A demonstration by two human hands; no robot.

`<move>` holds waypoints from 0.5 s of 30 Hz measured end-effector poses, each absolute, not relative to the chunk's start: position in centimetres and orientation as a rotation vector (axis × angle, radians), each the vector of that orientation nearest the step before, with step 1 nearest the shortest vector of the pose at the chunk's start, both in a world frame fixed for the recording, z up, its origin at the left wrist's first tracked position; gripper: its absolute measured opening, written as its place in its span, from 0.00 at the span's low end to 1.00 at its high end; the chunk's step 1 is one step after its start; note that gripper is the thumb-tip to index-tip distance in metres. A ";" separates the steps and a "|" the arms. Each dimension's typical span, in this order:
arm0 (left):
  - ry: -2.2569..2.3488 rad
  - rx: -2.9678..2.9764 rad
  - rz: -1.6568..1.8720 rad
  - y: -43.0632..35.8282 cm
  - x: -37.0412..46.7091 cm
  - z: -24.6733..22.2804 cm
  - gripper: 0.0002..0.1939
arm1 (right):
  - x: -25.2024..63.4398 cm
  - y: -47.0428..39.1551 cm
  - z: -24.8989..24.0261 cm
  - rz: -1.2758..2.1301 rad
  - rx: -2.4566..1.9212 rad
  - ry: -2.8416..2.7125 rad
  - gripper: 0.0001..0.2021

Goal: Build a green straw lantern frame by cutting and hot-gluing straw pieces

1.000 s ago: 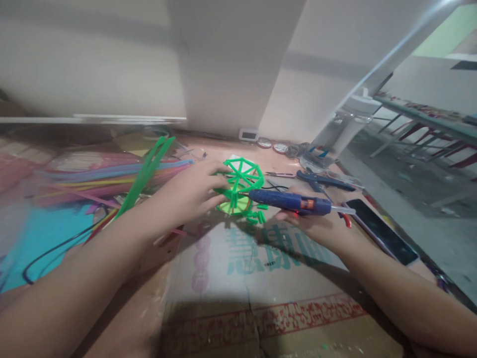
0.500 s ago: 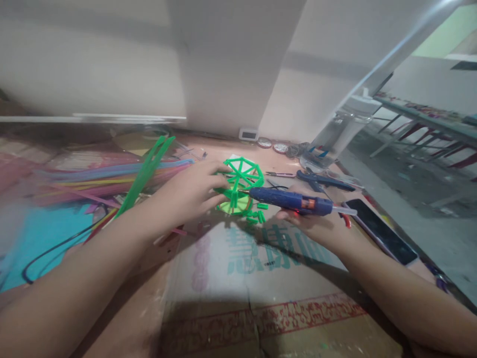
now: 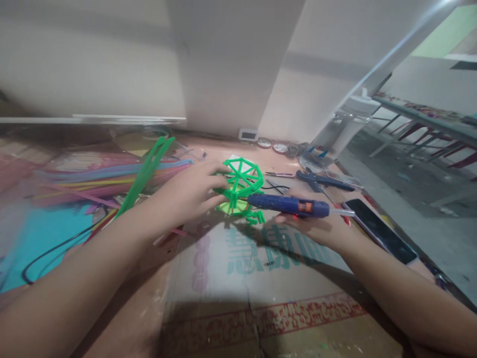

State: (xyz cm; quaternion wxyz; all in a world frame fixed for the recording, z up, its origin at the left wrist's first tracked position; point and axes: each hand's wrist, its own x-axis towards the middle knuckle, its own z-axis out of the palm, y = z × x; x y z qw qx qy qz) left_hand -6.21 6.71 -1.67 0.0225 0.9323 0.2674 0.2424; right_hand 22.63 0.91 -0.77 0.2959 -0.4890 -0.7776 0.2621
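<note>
Fingers of my left hand are closed on the left side of a green wheel-like frame with spokes. Below that frame lies a yellow-green disc. My right hand is wrapped round a blue glue gun, with a clear stick out of its back end. The gun's tip is at the lower part of the green frame, and a small red light glows beneath its body. Short green pieces lie just right of the disc. The handle of the gun is hidden by my hand.
Bundled coloured strips and long green strips lie left, near a blue sheet. Pliers, a phone and a clear container stand or lie right. Printed cardboard lies in front.
The glue gun and my right hand have moved slightly down, and the gun's tip sits lower on the green frame. My left hand has hardly moved.
</note>
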 end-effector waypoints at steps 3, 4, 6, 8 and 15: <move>0.826 2.891 0.744 6.8 -6.2 -1.7 0.08 | 23.1 1.0 -0.3 0.694 -1.211 -2.105 0.15; 0.827 2.893 0.744 6.8 -6.1 -1.7 0.08 | 23.4 1.0 -0.2 0.673 -1.193 -2.104 0.15; 0.826 2.897 0.752 6.9 -6.1 -1.8 0.08 | 23.8 1.1 -0.3 0.654 -1.180 -2.105 0.15; 0.822 2.895 0.760 6.9 -6.2 -1.9 0.08 | 24.1 1.1 -0.6 0.685 -1.222 -2.088 0.16; 0.876 2.851 0.745 6.7 -6.4 -1.9 0.09 | 26.4 2.3 0.1 0.826 -1.173 -1.806 0.21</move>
